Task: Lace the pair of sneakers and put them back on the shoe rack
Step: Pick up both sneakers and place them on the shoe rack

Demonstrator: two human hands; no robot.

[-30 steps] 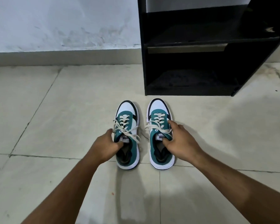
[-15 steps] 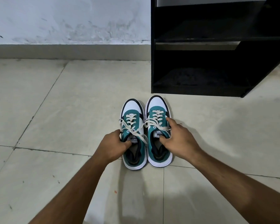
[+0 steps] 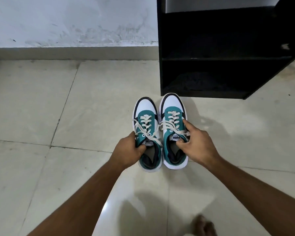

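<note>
Two teal, white and black sneakers with cream laces sit side by side, toes pointing at the black shoe rack. My left hand grips the left sneaker at its collar, thumb on the outer side, fingers inside the opening. My right hand holds the right sneaker the same way, fingers curled into the opening, one finger along the outer side by the laces. The right sneaker's toe lies just in front of the rack's bottom edge. I cannot tell whether the soles touch the floor.
The rack has a low shelf and a dark bottom compartment, both without shoes. A white wall with a grey skirting runs behind. Pale floor tiles spread all around. Bare toes show at the bottom edge.
The two sneakers have been drawn together until they sit side by side, and moved forward toward the rack. Both hands kept their hold throughout.
</note>
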